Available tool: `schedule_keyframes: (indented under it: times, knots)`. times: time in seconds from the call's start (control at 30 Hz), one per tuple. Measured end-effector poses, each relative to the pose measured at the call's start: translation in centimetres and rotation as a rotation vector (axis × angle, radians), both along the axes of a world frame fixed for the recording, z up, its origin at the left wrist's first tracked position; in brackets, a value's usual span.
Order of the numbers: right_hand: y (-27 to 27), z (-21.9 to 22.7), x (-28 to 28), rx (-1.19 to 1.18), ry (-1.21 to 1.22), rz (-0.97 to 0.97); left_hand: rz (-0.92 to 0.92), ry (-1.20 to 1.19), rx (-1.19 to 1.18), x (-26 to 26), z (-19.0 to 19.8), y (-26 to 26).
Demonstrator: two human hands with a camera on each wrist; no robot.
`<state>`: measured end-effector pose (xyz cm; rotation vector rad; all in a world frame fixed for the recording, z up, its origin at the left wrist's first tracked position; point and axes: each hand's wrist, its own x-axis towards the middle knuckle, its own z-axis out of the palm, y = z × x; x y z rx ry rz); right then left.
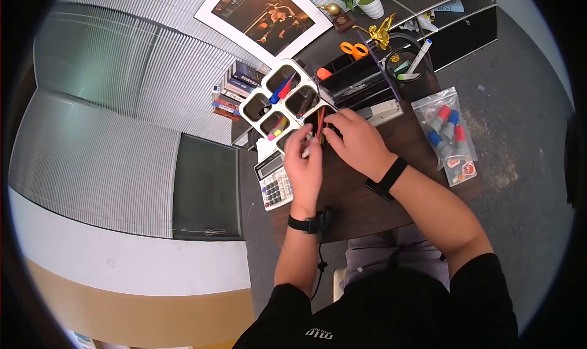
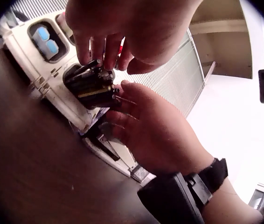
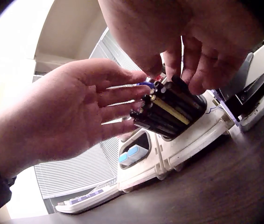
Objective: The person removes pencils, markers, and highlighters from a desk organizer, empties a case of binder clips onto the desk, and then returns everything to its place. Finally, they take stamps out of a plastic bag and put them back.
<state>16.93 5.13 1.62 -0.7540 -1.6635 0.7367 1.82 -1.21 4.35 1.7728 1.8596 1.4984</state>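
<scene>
A tight bundle of dark pens and pencils (image 2: 92,86), one of them yellow, stands in an end compartment of the white organizer (image 3: 195,133). My left hand (image 1: 302,165) is on the calculator side of the bundle; its fingers, extended in the right wrist view, reach the pen tops. On the opposite side is my right hand (image 1: 364,144), its fingers slightly bent and close against the pens (image 3: 169,109). A red pencil (image 1: 320,123) rises between the hands in the head view. Whether each fingertip touches is partly hidden.
Other compartments hold markers (image 1: 281,89), a highlighter (image 1: 277,129) and blue-ended items (image 2: 45,41). A calculator (image 1: 275,181) lies left of the organizer. To the right are a stapler (image 1: 385,112), a round pen holder (image 1: 408,65) and a clear bag of bottles (image 1: 449,135).
</scene>
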Motion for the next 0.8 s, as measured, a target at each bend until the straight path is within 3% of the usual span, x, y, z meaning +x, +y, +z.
schedule_keyframes:
  times: [0.1, 0.47, 0.53, 0.8]
  knots:
    - [-0.2, 0.3, 0.1, -0.001, -0.037, -0.025, 0.088, 0.295, 0.124, -0.4, 2.3, 2.3]
    - [-0.1, 0.3, 0.1, -0.013, -0.059, -0.026, -0.014, 0.363, -0.061, 0.6, 4.1, 7.4]
    - [-0.2, 0.6, 0.3, -0.019, -0.06, -0.019, -0.002, 0.544, 0.001, -0.2, 4.0, 7.8]
    - [-0.2, 0.6, 0.3, -0.014, -0.053, -0.009, 0.118, 0.447, 0.1, -1.0, 4.8, 4.2]
